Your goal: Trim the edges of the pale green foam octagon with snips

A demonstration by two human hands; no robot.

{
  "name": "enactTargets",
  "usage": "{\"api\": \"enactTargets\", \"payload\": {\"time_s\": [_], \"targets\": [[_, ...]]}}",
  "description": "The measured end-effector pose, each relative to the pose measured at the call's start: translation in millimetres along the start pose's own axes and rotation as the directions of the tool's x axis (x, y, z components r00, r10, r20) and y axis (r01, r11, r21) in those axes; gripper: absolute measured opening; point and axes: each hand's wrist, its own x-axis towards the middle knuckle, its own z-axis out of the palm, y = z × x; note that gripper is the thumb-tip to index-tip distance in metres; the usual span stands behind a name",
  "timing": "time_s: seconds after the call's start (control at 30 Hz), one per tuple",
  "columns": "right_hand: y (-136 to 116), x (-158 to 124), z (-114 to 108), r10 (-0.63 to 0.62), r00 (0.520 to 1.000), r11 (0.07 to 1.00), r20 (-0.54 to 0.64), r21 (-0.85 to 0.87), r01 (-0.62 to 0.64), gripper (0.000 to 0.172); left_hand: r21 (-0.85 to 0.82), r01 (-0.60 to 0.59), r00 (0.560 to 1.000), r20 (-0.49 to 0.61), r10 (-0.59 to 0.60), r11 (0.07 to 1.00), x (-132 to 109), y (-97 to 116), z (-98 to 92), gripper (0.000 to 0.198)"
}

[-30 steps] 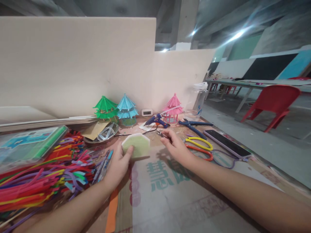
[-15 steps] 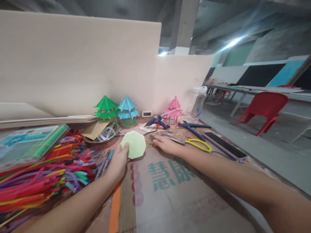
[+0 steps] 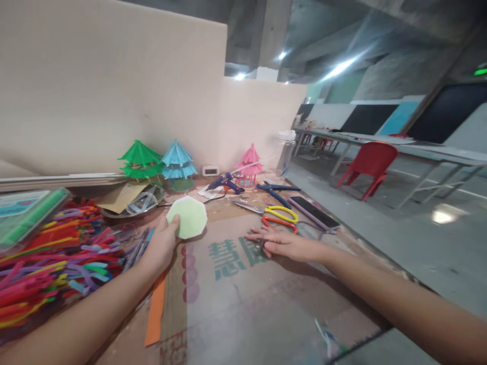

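Note:
My left hand (image 3: 162,243) grips a pale green octagonal piece (image 3: 187,217) by its lower left edge and holds it tilted above the cardboard sheet (image 3: 243,294). My right hand (image 3: 283,244) lies flat on the cardboard with fingers stretched out and nothing in it. Just beyond its fingertips lie scissors with yellow and orange handles (image 3: 279,217).
A heap of coloured pipe cleaners (image 3: 49,258) fills the left. At the back stand green (image 3: 140,161), blue (image 3: 178,161) and pink (image 3: 249,165) paper pagodas, a blue glue gun (image 3: 225,182), blue pliers (image 3: 277,191), a phone (image 3: 314,213) and a water bottle (image 3: 285,152). A red chair (image 3: 367,162) stands right.
My right hand has drawn back from the scissors and now lies flat and open on the cardboard. The view has swung right. My left hand still holds the green piece.

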Motion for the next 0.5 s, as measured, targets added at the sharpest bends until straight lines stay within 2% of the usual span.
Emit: {"api": "enactTargets", "payload": {"time_s": [0.07,0.17,0.27,0.3,0.33,0.4,0.43,0.47,0.5], "targets": [[-4,-25,1,0.032,0.999,0.999,0.04,0.023,-0.033,0.051,0.02,0.014,1.0,-0.01,-0.013,1.0,-1,4,1.7,0.02],[-12,-64,2,0.117,0.988,0.975,0.101,0.176,-0.134,0.05,0.046,0.009,1.0,-0.019,-0.008,0.999,-3,7,2.3,0.015],[-18,-92,-1,0.173,0.93,0.887,0.323,0.359,-0.29,0.052,0.048,-0.012,1.0,-0.012,0.013,0.999,-3,8,0.9,0.019],[-20,-97,-3,0.165,0.932,0.879,0.324,0.381,-0.288,0.055,0.049,-0.021,1.0,-0.009,0.022,0.999,-3,7,0.1,0.021],[-22,-99,-5,0.156,0.95,0.872,0.272,0.413,-0.261,0.057,0.051,-0.035,0.999,-0.005,0.035,0.998,-2,7,-1.0,0.022],[-24,-96,-7,0.146,0.987,0.894,0.074,0.418,-0.164,0.055,0.06,-0.07,0.997,0.012,0.07,0.996,-1,5,-3.7,0.024],[-25,-92,-7,0.14,0.99,0.917,0.029,0.373,-0.14,0.053,0.066,-0.09,0.996,0.016,0.089,0.994,0,4,-5.3,0.026],[-25,-87,-6,0.148,0.987,0.941,0.066,0.296,-0.161,0.052,0.072,-0.109,0.994,0.014,0.109,0.991,2,3,-7.1,0.027],[-25,-80,-4,0.15,0.973,0.953,0.176,0.238,-0.19,0.054,0.077,-0.127,0.992,0.011,0.127,0.989,3,1,-8.9,0.028]]}}
